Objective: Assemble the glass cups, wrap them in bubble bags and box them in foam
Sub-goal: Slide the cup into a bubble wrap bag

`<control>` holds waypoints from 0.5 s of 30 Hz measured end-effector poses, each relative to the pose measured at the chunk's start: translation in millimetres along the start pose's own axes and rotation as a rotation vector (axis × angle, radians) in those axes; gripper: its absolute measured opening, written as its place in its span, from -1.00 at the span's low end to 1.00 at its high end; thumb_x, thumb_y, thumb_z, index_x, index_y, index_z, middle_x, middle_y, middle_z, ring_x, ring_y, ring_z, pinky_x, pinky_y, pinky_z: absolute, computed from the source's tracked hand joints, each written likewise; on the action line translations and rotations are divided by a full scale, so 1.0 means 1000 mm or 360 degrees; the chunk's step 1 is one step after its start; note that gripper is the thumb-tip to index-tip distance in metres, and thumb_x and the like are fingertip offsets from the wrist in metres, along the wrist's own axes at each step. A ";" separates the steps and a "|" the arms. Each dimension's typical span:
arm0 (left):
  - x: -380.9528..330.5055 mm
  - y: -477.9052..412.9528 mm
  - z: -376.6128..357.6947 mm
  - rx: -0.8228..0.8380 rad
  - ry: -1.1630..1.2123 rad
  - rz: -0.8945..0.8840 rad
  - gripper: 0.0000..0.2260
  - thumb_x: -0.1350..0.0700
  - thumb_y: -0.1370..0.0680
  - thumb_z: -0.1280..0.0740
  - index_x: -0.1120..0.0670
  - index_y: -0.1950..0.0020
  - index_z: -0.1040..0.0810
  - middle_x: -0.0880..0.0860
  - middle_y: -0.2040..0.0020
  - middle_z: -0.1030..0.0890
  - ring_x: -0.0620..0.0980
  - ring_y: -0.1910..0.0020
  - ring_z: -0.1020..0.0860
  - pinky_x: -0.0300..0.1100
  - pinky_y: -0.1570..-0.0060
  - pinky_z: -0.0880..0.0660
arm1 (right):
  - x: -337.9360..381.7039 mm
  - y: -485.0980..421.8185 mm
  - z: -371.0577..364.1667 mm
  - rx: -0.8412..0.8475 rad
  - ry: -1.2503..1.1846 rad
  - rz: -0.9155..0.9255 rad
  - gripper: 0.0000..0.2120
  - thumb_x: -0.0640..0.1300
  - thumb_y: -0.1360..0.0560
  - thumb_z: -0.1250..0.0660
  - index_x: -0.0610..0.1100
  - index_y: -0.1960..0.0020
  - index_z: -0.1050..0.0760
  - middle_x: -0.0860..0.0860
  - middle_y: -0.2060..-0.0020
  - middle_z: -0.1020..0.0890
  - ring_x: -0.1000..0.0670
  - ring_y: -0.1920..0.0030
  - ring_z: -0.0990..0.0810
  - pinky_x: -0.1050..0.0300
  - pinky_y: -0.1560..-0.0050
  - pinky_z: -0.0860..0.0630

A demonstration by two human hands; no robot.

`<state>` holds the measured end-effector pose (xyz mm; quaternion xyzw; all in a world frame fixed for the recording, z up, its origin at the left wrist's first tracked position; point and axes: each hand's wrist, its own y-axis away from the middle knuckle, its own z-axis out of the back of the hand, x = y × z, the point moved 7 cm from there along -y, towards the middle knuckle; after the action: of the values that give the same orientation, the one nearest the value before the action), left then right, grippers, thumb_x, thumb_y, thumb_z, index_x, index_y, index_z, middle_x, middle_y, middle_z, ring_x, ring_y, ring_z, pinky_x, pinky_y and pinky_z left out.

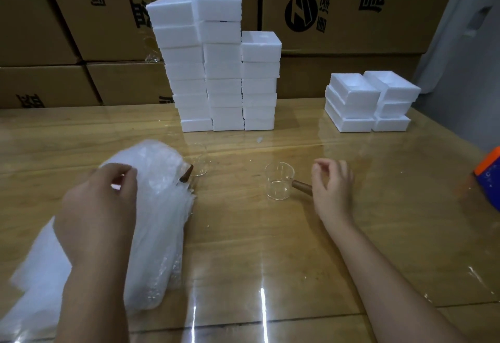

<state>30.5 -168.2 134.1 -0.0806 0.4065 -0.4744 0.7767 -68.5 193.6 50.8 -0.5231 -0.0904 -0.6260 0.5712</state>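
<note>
A clear glass cup (279, 180) with a brown wooden handle (302, 186) stands upright on the table. My right hand (332, 189) hovers just right of it, fingers loosely curled, the handle's end at its palm; no grip shows. A second glass cup (200, 162) with a brown handle (186, 175) sits further left, its handle against a heap of bubble bags (159, 207). My left hand (98, 207) lies on that heap, thumb and fingers pinching the plastic.
Tall stacks of closed white foam boxes (221, 72) stand at the table's back middle. Shorter stacks of open foam trays (370, 101) are back right. Cardboard cartons (351, 12) wall the rear. An orange and blue object (489, 177) pokes in at the right edge.
</note>
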 end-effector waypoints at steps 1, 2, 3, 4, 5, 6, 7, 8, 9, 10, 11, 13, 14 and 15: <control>-0.010 0.002 0.006 -0.0017 0.0075 -0.0092 -0.87 0.06 -0.56 -0.29 0.03 0.06 -0.62 0.05 0.13 -0.59 0.12 0.20 -0.52 -0.12 0.24 -0.32 | 0.015 0.000 0.008 -0.0078 -0.0086 0.0109 -0.86 -0.20 -0.57 -0.25 -0.19 -0.05 -0.55 -0.07 0.02 -0.49 -0.09 -0.08 -0.45 0.07 -0.09 -0.40; -0.023 0.006 0.012 -0.0035 0.0149 -0.0216 -0.89 0.07 -0.55 -0.31 0.02 0.07 -0.63 0.02 0.15 -0.58 0.07 0.23 -0.51 -0.14 0.25 -0.33 | 0.029 0.000 0.012 -0.0070 -0.0244 0.0177 -0.88 -0.20 -0.57 -0.23 -0.14 -0.01 -0.55 -0.01 0.07 -0.52 -0.02 0.01 -0.48 0.10 0.00 -0.43; -0.038 0.011 0.019 -0.0052 0.0210 -0.0362 -0.92 0.09 -0.54 -0.34 0.03 0.08 -0.63 0.00 0.16 -0.58 0.02 0.27 -0.50 -0.18 0.29 -0.33 | 0.041 -0.001 0.011 0.0042 -0.0452 0.0150 -0.86 -0.18 -0.58 -0.21 -0.07 0.04 -0.55 0.09 0.15 -0.55 0.07 0.13 -0.50 0.15 0.13 -0.45; -0.053 0.018 0.023 -0.0056 0.0248 -0.0504 -0.94 0.12 -0.53 -0.36 0.04 0.08 -0.63 -0.02 0.17 -0.58 -0.02 0.30 -0.49 -0.25 0.30 -0.33 | 0.054 0.000 0.005 0.0256 -0.0674 0.0047 -0.84 -0.14 -0.59 -0.20 0.00 0.08 -0.54 0.16 0.24 -0.57 0.15 0.24 -0.50 0.20 0.24 -0.45; -0.066 0.025 0.024 -0.0041 0.0282 -0.0605 -0.96 0.14 -0.52 -0.38 0.05 0.09 -0.63 -0.03 0.18 -0.58 -0.06 0.32 -0.48 -0.36 0.29 -0.32 | 0.069 0.002 -0.006 0.0531 -0.0836 -0.0080 -0.83 -0.09 -0.60 -0.19 0.03 0.09 -0.54 0.18 0.31 -0.60 0.19 0.30 -0.51 0.24 0.29 -0.44; -0.076 0.031 0.022 0.0000 0.0329 -0.0664 -0.97 0.16 -0.50 -0.40 0.04 0.10 -0.63 -0.04 0.19 -0.58 -0.09 0.33 -0.47 -0.41 0.28 -0.30 | 0.083 0.008 -0.017 0.0814 -0.0923 -0.0184 -0.82 -0.02 -0.60 -0.18 0.03 0.07 -0.55 0.18 0.32 -0.62 0.19 0.31 -0.53 0.27 0.30 -0.44; -0.083 0.035 0.019 0.0055 0.0383 -0.0695 -0.96 0.17 -0.49 -0.41 0.04 0.11 -0.63 -0.06 0.20 -0.57 -0.10 0.33 -0.47 -0.41 0.29 -0.30 | 0.094 0.014 -0.025 0.1047 -0.0967 -0.0261 -0.77 0.08 -0.59 -0.18 0.02 0.04 -0.56 0.15 0.29 -0.65 0.16 0.28 -0.58 0.27 0.28 -0.47; -0.089 0.039 0.014 0.0113 0.0436 -0.0710 -0.95 0.17 -0.49 -0.42 0.03 0.12 -0.63 -0.07 0.21 -0.57 -0.12 0.33 -0.47 -0.38 0.31 -0.31 | 0.102 0.018 -0.031 0.1216 -0.1012 -0.0325 -0.69 0.19 -0.55 -0.19 0.01 -0.01 -0.58 0.11 0.22 -0.67 0.11 0.21 -0.62 0.25 0.24 -0.52; -0.094 0.042 0.009 0.0163 0.0469 -0.0717 -0.95 0.17 -0.48 -0.43 0.02 0.13 -0.63 -0.08 0.22 -0.56 -0.13 0.34 -0.47 -0.34 0.32 -0.32 | 0.108 0.021 -0.035 0.1348 -0.1050 -0.0371 -0.60 0.29 -0.49 -0.21 0.02 -0.07 -0.58 0.07 0.12 -0.69 0.07 0.13 -0.65 0.21 0.16 -0.57; -0.096 0.044 0.003 0.0209 0.0477 -0.0717 -0.96 0.16 -0.48 -0.43 0.01 0.14 -0.63 -0.09 0.23 -0.56 -0.14 0.34 -0.47 -0.30 0.33 -0.34 | 0.112 0.024 -0.037 0.1466 -0.1092 -0.0413 -0.51 0.37 -0.41 -0.23 0.04 -0.12 -0.57 0.04 0.03 -0.69 0.03 0.04 -0.66 0.16 0.07 -0.61; -0.097 0.046 -0.003 0.0257 0.0448 -0.0701 -0.96 0.15 -0.48 -0.43 0.01 0.14 -0.64 -0.09 0.24 -0.55 -0.14 0.35 -0.47 -0.25 0.35 -0.34 | 0.115 0.027 -0.039 0.1578 -0.1154 -0.0470 -0.44 0.40 -0.35 -0.26 0.06 -0.17 -0.55 0.03 -0.02 -0.69 0.01 -0.03 -0.66 0.10 0.03 -0.62; -0.097 0.048 -0.015 0.0346 0.0376 -0.0664 -0.96 0.14 -0.48 -0.42 0.01 0.14 -0.65 -0.09 0.24 -0.54 -0.15 0.36 -0.45 -0.23 0.38 -0.32 | 0.117 0.036 -0.042 0.1762 -0.1247 -0.0641 -0.38 0.39 -0.30 -0.35 0.05 -0.22 -0.51 0.02 -0.03 -0.69 -0.01 -0.05 -0.66 0.07 0.09 -0.63; -0.096 0.048 -0.019 0.0371 0.0368 -0.0666 -0.96 0.14 -0.48 -0.42 0.02 0.13 -0.66 -0.09 0.25 -0.54 -0.16 0.36 -0.45 -0.26 0.37 -0.31 | 0.116 0.041 -0.043 0.1815 -0.1218 -0.0689 -0.40 0.34 -0.29 -0.41 0.02 -0.21 -0.51 0.02 -0.01 -0.69 0.00 -0.03 -0.67 0.09 0.12 -0.62; -0.095 0.048 -0.022 0.0376 0.0368 -0.0663 -0.96 0.15 -0.49 -0.41 0.03 0.13 -0.66 -0.08 0.24 -0.55 -0.17 0.36 -0.45 -0.29 0.36 -0.31 | 0.115 0.045 -0.046 0.1864 -0.1138 -0.0659 -0.47 0.25 -0.32 -0.44 -0.01 -0.17 -0.53 0.01 0.02 -0.70 0.00 0.00 -0.67 0.09 0.11 -0.61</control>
<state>26.2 -60.2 147.7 -0.0167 0.4091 -0.6743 0.6146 -34.3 74.2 96.4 -0.2759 -0.6906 -0.3603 0.5631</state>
